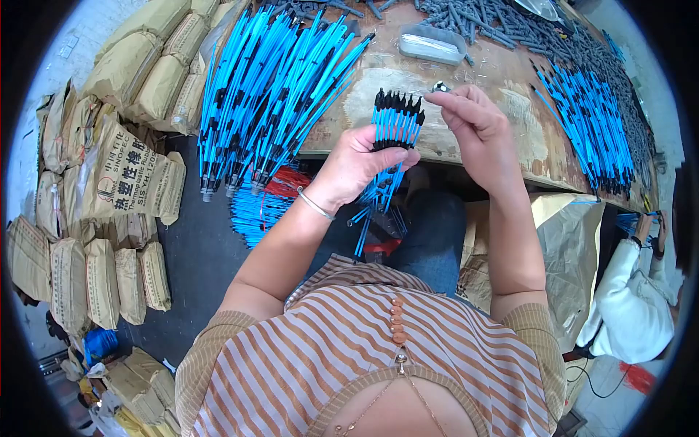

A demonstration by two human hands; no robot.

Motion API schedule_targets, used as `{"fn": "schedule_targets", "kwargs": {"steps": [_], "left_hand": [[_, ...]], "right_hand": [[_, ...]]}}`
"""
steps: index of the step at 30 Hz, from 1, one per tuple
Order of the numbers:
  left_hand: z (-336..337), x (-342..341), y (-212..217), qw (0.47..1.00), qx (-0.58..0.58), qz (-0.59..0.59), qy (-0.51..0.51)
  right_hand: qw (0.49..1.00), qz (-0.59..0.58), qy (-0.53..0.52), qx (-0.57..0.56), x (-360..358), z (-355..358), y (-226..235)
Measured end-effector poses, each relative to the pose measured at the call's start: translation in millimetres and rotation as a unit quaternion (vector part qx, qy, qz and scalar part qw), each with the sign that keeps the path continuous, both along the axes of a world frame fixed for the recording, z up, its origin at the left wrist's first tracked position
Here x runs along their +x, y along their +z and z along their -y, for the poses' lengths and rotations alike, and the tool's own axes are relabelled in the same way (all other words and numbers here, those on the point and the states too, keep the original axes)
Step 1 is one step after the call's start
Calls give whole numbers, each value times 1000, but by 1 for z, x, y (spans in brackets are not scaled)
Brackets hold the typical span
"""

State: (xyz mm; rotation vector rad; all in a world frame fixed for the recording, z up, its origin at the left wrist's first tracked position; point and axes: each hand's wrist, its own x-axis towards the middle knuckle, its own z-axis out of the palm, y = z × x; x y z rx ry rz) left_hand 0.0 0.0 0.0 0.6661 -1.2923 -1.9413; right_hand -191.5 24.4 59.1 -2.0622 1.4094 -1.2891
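Striped top [378, 349] closest of all, brown and cream, with a row of small orange beads down the front. Just above, left hand [357, 166] clenched around a fan of blue rods [395, 127] with black tips, held upright over the table edge, probably so the tips line up and can be taken one by one; lower ends hanging down past the wrist and its thin bracelet [314, 204]. Right hand [477, 131] just beside the tips, thumb and forefinger pinched together at the top of the fan; whether anything sits in that pinch, cannot tell. Worn wooden table [510, 95] beyond, carrying a big sheaf of the same blue rods [269, 95] on the left, overhanging the edge, and a flatter row [590, 124] on the right, likely sorted stock within easy reach. Clear plastic box [431, 44] and a heap of grey parts [510, 25] at the far side. Tan paper sacks [131, 175] stacked along the left, one with dark print and a red-and-blue mark. White sleeve [630, 291] of another person low at the right
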Motion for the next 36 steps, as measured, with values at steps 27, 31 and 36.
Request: {"fn": "schedule_targets", "kwargs": {"steps": [27,31,36], "left_hand": [[1,1,5,998,62,-3,-13],[2,0,7,998,68,4,-13],[4,1,7,998,56,16,-18]], "right_hand": [[998,36,46,21,-6,4,0],[999,16,44,-2,-4,4,2],[996,-45,27,-74,-2,5,5]]}}
